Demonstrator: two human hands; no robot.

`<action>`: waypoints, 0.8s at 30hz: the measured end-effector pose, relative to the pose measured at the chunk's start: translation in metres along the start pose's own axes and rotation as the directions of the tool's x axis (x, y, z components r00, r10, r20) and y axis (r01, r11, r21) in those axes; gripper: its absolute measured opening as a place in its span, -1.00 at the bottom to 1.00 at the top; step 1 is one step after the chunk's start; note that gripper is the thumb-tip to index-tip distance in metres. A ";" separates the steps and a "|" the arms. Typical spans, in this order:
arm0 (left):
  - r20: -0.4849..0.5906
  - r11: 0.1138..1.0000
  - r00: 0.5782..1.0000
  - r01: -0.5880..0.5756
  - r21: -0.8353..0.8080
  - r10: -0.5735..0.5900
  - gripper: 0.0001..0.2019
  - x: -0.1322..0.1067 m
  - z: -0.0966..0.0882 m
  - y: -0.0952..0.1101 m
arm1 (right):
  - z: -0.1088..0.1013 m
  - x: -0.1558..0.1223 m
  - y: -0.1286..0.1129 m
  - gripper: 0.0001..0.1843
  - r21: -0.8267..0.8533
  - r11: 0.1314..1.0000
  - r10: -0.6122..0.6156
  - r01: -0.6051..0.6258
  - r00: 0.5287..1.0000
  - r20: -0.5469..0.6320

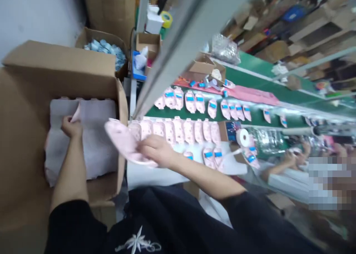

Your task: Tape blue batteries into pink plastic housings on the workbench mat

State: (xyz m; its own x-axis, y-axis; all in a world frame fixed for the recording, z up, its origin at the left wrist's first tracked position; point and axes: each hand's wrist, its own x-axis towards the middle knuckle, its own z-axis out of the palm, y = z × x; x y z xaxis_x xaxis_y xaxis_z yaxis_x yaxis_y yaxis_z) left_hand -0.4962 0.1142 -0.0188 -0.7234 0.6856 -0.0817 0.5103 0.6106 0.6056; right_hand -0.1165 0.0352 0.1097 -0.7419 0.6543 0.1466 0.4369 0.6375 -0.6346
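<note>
L hand (71,126) pinching white foam sheet (91,135) in cardboard box (33,83), R hand (155,150) gripping pink shell (125,142) past box's right edge, more pink pcs (189,131) along bench edge.

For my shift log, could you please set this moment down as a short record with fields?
left hand: pinching a corner of the white foam sheet inside the cardboard box
right hand: gripping a pink plastic part, between box and bench
bench: rows of pink parts, some with blue labels
behind: smaller box of pale blue pieces

Factory packing line: green conveyor belt (278,92), cardboard cartons (25,109).
</note>
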 end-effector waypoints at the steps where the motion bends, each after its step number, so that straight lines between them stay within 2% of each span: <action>1: -0.031 1.000 0.999 -0.024 0.009 0.024 -0.62 -0.024 -0.016 0.006 | -0.020 -0.066 -0.008 -0.76 0.035 0.997 0.070 -0.067 0.994 -0.089; 3: -0.077 0.986 0.983 -0.165 0.011 0.165 -0.66 -0.096 -0.059 0.008 | -0.045 -0.190 -0.018 -0.83 0.071 0.957 0.291 -0.282 0.930 -0.223; 4: -0.092 0.940 0.936 -0.342 -0.018 0.339 -0.72 -0.141 -0.083 0.006 | -0.050 -0.241 -0.018 -0.85 0.081 0.923 0.383 -0.375 0.891 -0.244; 5: -0.100 0.850 0.851 -0.522 -0.073 0.515 -0.80 -0.191 -0.106 0.003 | -0.050 -0.284 -0.016 -0.85 0.083 0.892 0.450 -0.444 0.861 -0.235; 6: -0.065 0.745 0.756 -0.653 -0.134 0.651 -0.79 -0.243 -0.123 -0.001 | -0.047 -0.318 -0.012 -0.83 0.079 0.874 0.485 -0.479 0.851 -0.203; 8: 0.160 0.591 0.570 -0.761 -0.267 0.806 -0.63 -0.337 -0.139 -0.006 | -0.036 -0.360 0.000 -0.76 0.071 0.881 0.473 -0.468 0.875 -0.102; 10: 0.350 0.506 0.388 -0.780 -0.368 0.853 -0.59 -0.402 -0.127 -0.006 | -0.026 -0.376 0.014 -0.69 0.072 0.902 0.427 -0.426 0.904 0.008; 11: 0.443 0.498 0.317 -0.777 -0.386 0.839 -0.60 -0.420 -0.113 -0.004 | -0.023 -0.378 0.022 -0.67 0.073 0.906 0.412 -0.416 0.909 0.061; 13: 0.608 0.519 0.223 -0.771 -0.369 0.762 -0.67 -0.432 -0.079 0.001 | -0.020 -0.376 0.038 -0.62 0.073 0.910 0.392 -0.407 0.905 0.164; 15: 0.715 0.547 0.171 -0.768 -0.334 0.678 -0.73 -0.420 -0.046 0.008 | -0.021 -0.369 0.055 -0.56 0.074 0.918 0.363 -0.389 0.901 0.237; 16: 0.742 0.553 0.158 -0.768 -0.322 0.652 -0.75 -0.410 -0.032 0.012 | -0.022 -0.365 0.062 -0.51 0.076 0.922 0.349 -0.379 0.901 0.259; 18: 0.754 0.559 0.158 -0.769 -0.311 0.637 -0.78 -0.391 -0.010 0.018 | -0.026 -0.356 0.074 -0.44 0.087 0.923 0.341 -0.376 0.901 0.268; 20: 0.757 0.568 0.168 -0.765 -0.304 0.631 -0.78 -0.377 0.002 0.022 | -0.028 -0.346 0.081 -0.46 0.106 0.912 0.360 -0.396 0.898 0.253; 22: 0.753 0.579 0.181 -0.757 -0.305 0.633 -0.77 -0.369 0.006 0.025 | -0.028 -0.338 0.083 -0.57 0.110 0.888 0.417 -0.446 0.883 0.214; 24: 0.744 0.590 0.201 -0.748 -0.304 0.638 -0.76 -0.363 0.005 0.025 | -0.027 -0.331 0.083 -0.66 0.083 0.846 0.510 -0.526 0.845 0.162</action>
State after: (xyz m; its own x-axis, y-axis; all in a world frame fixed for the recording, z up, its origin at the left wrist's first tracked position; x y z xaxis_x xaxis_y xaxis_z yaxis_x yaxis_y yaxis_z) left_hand -0.2189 -0.1172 0.0222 0.5258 0.8220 -0.2189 0.7010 -0.2729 0.6589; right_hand 0.1794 -0.1178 0.0286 -0.4866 0.8119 -0.3224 0.7181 0.1616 -0.6769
